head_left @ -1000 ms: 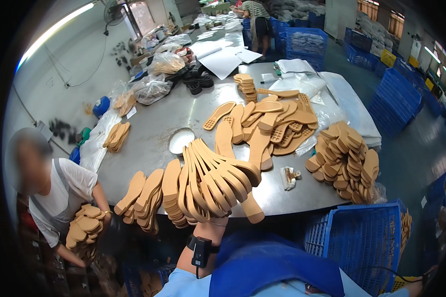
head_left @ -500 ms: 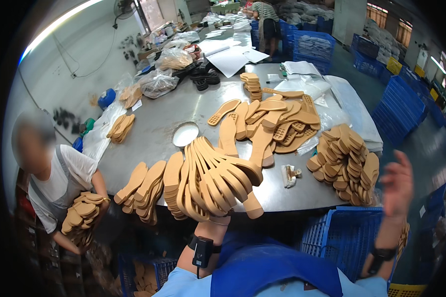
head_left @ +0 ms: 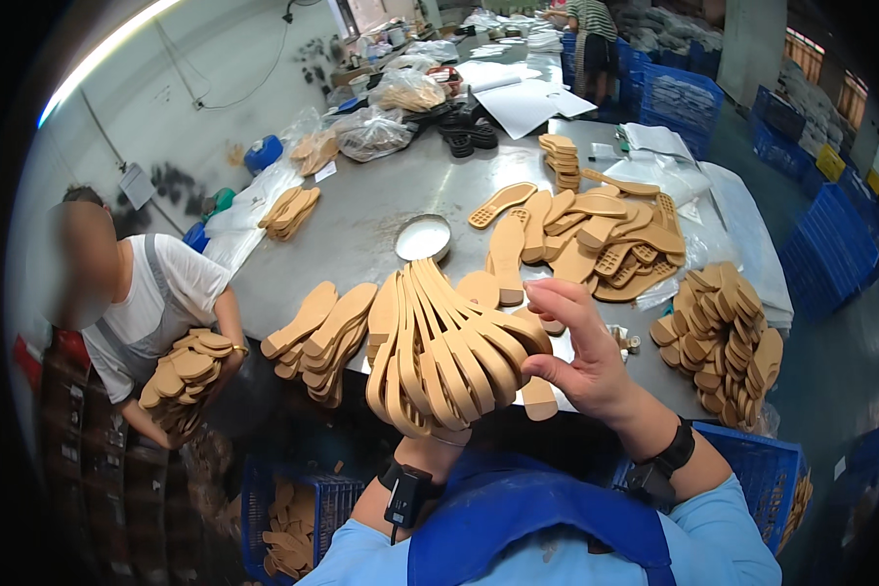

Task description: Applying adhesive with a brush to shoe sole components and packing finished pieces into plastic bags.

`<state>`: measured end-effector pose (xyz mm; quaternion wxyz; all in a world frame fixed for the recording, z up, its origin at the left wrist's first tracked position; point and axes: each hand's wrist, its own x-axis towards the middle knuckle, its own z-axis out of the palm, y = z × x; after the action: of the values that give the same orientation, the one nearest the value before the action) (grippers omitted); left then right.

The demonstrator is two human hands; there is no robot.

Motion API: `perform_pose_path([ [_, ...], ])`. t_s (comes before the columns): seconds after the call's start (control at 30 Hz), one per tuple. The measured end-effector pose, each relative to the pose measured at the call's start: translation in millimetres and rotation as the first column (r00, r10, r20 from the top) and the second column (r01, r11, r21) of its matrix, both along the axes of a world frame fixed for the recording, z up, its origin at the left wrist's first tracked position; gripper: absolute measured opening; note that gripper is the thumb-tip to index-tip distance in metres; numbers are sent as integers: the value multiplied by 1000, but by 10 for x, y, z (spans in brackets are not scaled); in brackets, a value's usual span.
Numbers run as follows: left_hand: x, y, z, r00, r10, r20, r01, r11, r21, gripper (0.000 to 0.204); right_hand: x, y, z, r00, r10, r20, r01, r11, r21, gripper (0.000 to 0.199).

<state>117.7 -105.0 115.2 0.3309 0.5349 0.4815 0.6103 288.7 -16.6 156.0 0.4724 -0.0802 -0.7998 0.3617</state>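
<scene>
A fanned bundle of tan shoe soles point(head_left: 439, 347) stands upright in front of my chest, over the near edge of the grey metal table point(head_left: 381, 205). My left hand point(head_left: 438, 438) grips the bundle from below and is mostly hidden behind it; only the wrist with a black band shows. My right hand point(head_left: 576, 352) has come up on the right side of the fan, its fingers curled on the outermost soles.
Tan soles lie in heaps on the table: a row point(head_left: 317, 327) at my left, a pile point(head_left: 596, 234) in the middle, a stack point(head_left: 723, 337) at the right. A round metal dish point(head_left: 423, 237) sits behind the fan. A person point(head_left: 151, 313) at left holds soles. Blue crates point(head_left: 762, 479) stand below.
My right hand has risen from low at the right and now touches the right side of the fanned soles. The left hand still holds the bundle in the same place.
</scene>
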Motion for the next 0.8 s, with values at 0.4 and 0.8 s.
perform_pose_path([
  [0.4, -416, 86, 78, 652, -175, 738, 196, 979, 59, 59, -332, -93, 347, 969, -194, 155, 99, 873, 477, 33],
  [0.8, -688, 261, 47, 194, -191, 962, 182, 971, 156, 61, -781, -146, 242, 966, -201, 160, 76, 818, 570, 40],
])
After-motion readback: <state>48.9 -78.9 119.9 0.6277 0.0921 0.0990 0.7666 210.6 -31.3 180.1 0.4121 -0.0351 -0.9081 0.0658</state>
